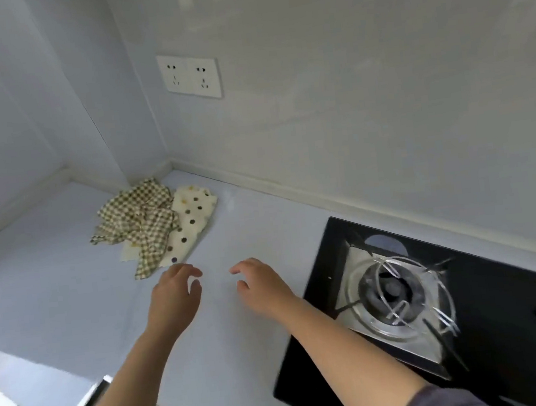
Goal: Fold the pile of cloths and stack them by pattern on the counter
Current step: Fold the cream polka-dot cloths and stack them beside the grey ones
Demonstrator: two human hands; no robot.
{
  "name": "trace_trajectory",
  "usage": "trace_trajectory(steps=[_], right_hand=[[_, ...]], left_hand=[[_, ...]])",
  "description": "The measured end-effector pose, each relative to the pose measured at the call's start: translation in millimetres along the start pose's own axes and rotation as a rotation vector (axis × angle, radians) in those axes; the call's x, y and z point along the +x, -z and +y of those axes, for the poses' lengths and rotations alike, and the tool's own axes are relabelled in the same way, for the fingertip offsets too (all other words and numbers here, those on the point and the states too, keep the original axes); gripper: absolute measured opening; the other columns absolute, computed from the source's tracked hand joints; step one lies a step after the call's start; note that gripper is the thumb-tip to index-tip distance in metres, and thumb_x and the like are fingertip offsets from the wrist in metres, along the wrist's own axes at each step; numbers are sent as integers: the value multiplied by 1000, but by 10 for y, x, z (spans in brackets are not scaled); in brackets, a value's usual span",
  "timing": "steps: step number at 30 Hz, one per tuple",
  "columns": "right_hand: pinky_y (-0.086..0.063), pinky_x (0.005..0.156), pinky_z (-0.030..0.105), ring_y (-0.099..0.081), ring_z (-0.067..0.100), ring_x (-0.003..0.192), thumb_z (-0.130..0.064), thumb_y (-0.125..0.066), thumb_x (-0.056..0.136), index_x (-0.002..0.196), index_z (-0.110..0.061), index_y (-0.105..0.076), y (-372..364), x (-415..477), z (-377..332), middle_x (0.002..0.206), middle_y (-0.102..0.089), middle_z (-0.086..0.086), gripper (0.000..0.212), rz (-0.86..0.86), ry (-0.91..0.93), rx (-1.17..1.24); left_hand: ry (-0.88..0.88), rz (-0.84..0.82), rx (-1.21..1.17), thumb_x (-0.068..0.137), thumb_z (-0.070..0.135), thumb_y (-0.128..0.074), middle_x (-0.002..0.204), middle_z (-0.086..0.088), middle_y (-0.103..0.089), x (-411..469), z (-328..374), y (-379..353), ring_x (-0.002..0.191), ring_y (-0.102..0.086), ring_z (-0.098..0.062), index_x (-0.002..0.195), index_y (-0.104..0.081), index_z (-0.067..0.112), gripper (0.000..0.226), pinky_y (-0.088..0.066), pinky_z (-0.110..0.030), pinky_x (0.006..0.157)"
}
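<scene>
Though crumpled, pile lengthwise toward corner.

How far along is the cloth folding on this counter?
Nothing looks done: the checked cloth and dotted cloth lie crumpled in one pile near the counter corner. In hand: nothing; the left hand and right hand hover short of it, holding nothing. Left: all folding and stacking by pattern.

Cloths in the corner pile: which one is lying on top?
The green-and-cream checked cloth. It lies crumpled over the cream spotted cloth, which shows mostly to the right from under it.
</scene>
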State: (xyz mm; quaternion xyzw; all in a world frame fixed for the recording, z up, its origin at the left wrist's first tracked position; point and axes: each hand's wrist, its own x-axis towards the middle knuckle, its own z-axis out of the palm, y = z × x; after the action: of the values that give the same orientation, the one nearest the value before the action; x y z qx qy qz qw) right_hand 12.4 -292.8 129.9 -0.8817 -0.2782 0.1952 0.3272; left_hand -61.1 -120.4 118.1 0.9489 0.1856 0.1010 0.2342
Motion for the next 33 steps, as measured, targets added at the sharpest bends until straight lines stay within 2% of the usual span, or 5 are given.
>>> trace_trajectory(steps=[7,13,23,27,33], right_hand=[[-43,94,36,-52,25,114,-23,-47,97,132,-16,-52,-760,1649,-273,125,-56,5,36,162,-68,-144],[-40,78,33,-51,23,100,-23,-47,99,107,-18,-64,-1124,2397,-165,107,-56,-1,20,299,-4,-348],[-46,82,37,-55,19,91,-15,-53,93,87,-17,-63,-748,2145,253,97,-54,-4,12,334,-87,-329],[-43,75,25,-57,15,88,-12,-55,93,86,-15,-66,-657,1802,374,96,-62,-2,12,386,-173,-186],[-38,62,9,-55,10,78,-11,-55,91,83,-18,-62,-939,1068,268,84,-64,-5,13,484,-167,-64]], left_hand=[[-186,5,184,80,0,-62,117,-8,-63,1535,-1114,-180,107,-58,-32,110,-67,9,32,-48,-45,84],[-270,68,163,89,35,-28,121,0,-61,2002,-1600,-542,109,-56,-25,118,-64,17,50,-42,-44,89],[-296,243,150,87,16,-50,116,-5,-62,2095,-1750,-721,103,-56,-31,110,-68,11,30,-40,-42,80],[-354,280,188,81,8,-61,115,-7,-61,1923,-1761,-721,108,-54,-30,107,-68,10,27,-36,-49,93],[-565,152,67,89,40,-60,107,4,-58,1329,-1487,-709,107,-51,-19,106,-66,22,26,-29,-36,91]])
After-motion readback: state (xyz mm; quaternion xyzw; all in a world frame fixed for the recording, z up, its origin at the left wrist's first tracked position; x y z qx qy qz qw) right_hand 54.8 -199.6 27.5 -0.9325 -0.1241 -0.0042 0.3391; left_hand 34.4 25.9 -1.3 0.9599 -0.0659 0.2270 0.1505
